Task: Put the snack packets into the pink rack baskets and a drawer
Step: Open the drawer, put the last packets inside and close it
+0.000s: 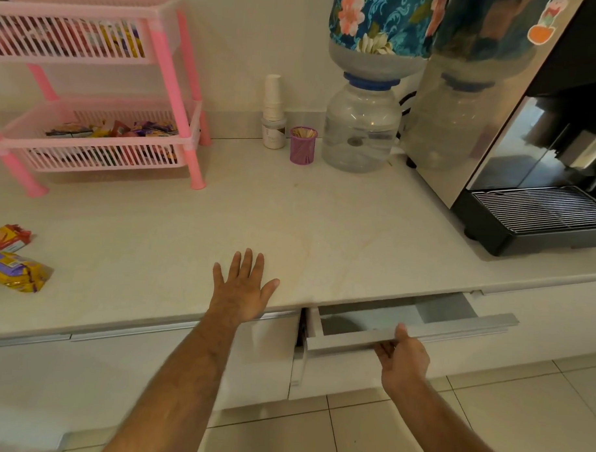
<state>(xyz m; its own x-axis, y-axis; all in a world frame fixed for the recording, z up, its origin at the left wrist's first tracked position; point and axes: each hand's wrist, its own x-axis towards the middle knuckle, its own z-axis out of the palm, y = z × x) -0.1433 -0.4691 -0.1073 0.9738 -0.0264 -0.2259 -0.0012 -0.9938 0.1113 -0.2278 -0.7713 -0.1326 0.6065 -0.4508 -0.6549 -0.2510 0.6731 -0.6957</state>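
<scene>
The left hand lies flat on the counter near its front edge, fingers spread and holding nothing. The right hand grips the front rail of the drawer, fingers curled under it and thumb on top; the drawer stands partly pulled out below the counter edge, and what shows of its inside is bare. Two snack packets (one orange and red, one purple and yellow) lie on the counter at the far left, well apart from both hands. The pink rack stands at the back left of the counter, with small wrapped snacks in the lower basket and more packets visible through the slats of the upper basket. Behind the left hand stand a stack of paper cups, a purple holder of sticks and a water bottle; a coffee machine sits at the right.
</scene>
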